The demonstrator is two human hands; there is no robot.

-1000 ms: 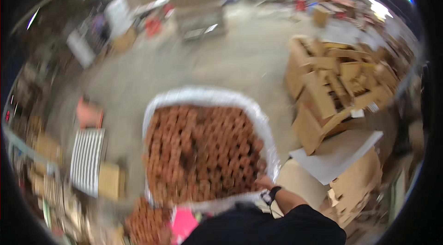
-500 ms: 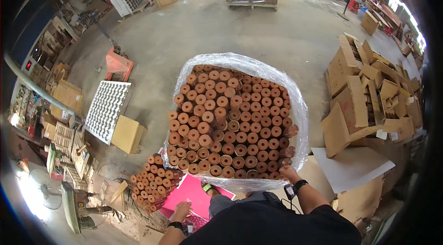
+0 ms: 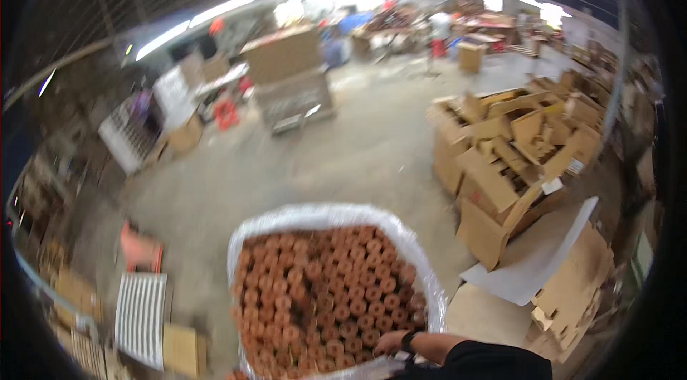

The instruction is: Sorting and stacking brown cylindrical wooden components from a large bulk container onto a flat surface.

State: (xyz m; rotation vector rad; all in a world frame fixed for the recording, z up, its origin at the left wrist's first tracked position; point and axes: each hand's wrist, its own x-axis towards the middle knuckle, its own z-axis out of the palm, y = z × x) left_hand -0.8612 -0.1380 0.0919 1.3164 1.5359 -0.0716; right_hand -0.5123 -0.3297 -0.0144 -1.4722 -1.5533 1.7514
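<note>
Many reddish-brown cylinders (image 3: pixel 325 301), each with a hole through its end, stand packed upright in a large bin or pallet load. Clear plastic wrap (image 3: pixel 325 217) forms its pale rim. My right hand (image 3: pixel 391 341) lies over the near right part of the load, at or just above the cylinders by the wrapped edge. Motion smears its fingers, so I cannot see whether they grip a cylinder. A dark band circles that wrist. My left hand is out of view.
On the right, opened cardboard boxes (image 3: pixel 494 158) lie heaped beside a pale flat sheet (image 3: pixel 537 269). To the left are a white ribbed-looking panel (image 3: pixel 141 315), a tan box (image 3: pixel 180 350) and a red pallet jack (image 3: pixel 141 247). A wrapped stack (image 3: pixel 290 86) stands farther off.
The view has swung up and to the right, bringing in the far hall and ceiling lights. My left hand, the pink sheet and the smaller cylinder pile have left the picture. My right hand stays near the rim.
</note>
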